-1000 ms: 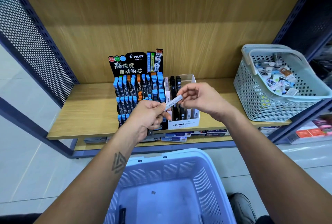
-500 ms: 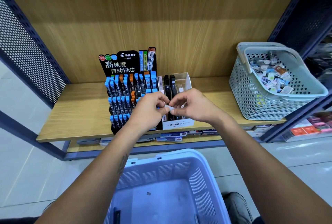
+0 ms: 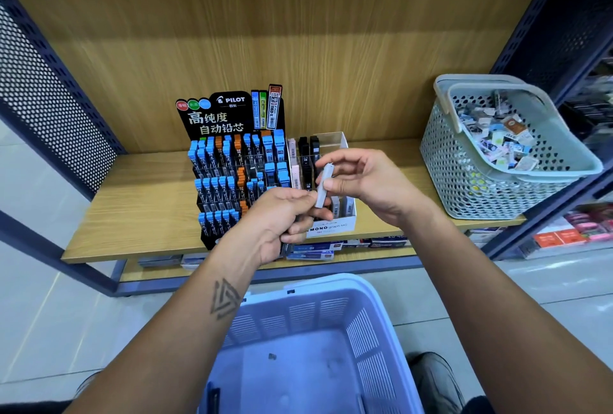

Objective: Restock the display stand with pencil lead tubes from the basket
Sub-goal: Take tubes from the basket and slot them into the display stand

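A: Listing item one: pale lead tube (image 3: pixel 324 185), near upright, pinched between thumb and fingers of the right hand (image 3: pixel 365 183), just above the white Mono box (image 3: pixel 331 226) on the wooden shelf (image 3: pixel 139 214).

B: Left hand (image 3: pixel 282 218)?

A: Fingers curled, tips at the tube's lower end; dark tubes seem clasped beneath, though blurred.

B: Item two?

A: Black Pilot display stand (image 3: pixel 232 178), rows of blue and orange capped tubes, touching the Mono box's left side.

B: Baskets?

A: Blue basket (image 3: pixel 361 324) on the floor, near the person. Green perforated basket (image 3: pixel 464 174) at the shelf's right end, filled with small packets.
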The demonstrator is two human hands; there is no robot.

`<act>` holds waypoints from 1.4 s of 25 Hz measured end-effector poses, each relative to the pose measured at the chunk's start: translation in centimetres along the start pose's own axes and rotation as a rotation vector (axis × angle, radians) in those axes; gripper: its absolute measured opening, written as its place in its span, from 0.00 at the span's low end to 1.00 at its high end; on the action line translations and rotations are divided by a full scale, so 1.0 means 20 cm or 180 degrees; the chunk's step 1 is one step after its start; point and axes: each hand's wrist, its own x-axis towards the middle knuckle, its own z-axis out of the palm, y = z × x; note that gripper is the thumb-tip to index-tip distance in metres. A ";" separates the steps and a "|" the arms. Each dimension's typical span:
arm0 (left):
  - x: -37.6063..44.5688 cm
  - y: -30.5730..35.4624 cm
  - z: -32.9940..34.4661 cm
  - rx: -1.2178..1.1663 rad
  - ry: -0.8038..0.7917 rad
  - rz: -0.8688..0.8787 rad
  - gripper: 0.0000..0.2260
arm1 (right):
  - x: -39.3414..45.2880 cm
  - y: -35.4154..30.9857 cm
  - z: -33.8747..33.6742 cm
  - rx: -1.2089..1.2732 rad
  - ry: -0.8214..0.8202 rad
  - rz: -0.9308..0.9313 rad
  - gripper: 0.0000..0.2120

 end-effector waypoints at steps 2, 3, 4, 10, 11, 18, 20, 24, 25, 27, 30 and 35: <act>0.03 -0.01 0.01 -0.0056 0.0237 0.0192 0.06 | 0.01 -0.02 -0.03 0.0095 0.0125 0.0068 0.18; 0.04 0.00 0.01 -0.0005 0.0364 0.0318 0.05 | 0.02 -0.03 -0.04 0.0084 0.0209 0.0091 0.17; 0.05 0.00 0.02 0.0116 0.0470 0.0435 0.03 | 0.03 -0.04 -0.06 -0.0011 0.0286 0.0077 0.14; 0.07 -0.06 0.12 0.0993 0.0659 0.0495 0.04 | 0.03 -0.02 -0.13 -0.0798 0.0454 0.0089 0.07; 0.08 -0.07 0.12 0.1043 0.0680 0.0359 0.04 | 0.02 0.00 -0.15 -0.0896 0.0499 0.0152 0.07; 0.08 -0.06 0.03 0.0479 0.0664 0.0002 0.11 | 0.04 0.07 -0.14 -0.2812 0.0574 0.0208 0.07; 0.07 -0.05 0.02 0.0601 0.0610 0.0068 0.11 | 0.05 0.06 -0.12 -0.2762 0.0809 -0.0024 0.08; 0.05 -0.06 0.01 0.0756 0.0519 0.0026 0.10 | 0.12 0.01 -0.13 -0.2505 0.1210 -0.0410 0.09; 0.05 -0.06 0.00 0.0752 0.0492 0.0025 0.10 | 0.14 0.01 -0.13 -0.2618 0.1229 -0.0516 0.09; 0.05 -0.07 -0.02 0.0768 0.0489 0.0031 0.09 | 0.18 0.04 -0.10 -0.2835 0.1194 -0.0673 0.09; 0.06 -0.06 -0.04 0.0792 0.0521 0.0045 0.10 | 0.21 0.10 -0.08 -0.3021 0.1107 -0.0779 0.08; 0.06 -0.06 -0.03 0.0768 0.0435 0.0052 0.10 | 0.25 0.16 -0.07 -0.3371 0.0850 -0.0869 0.09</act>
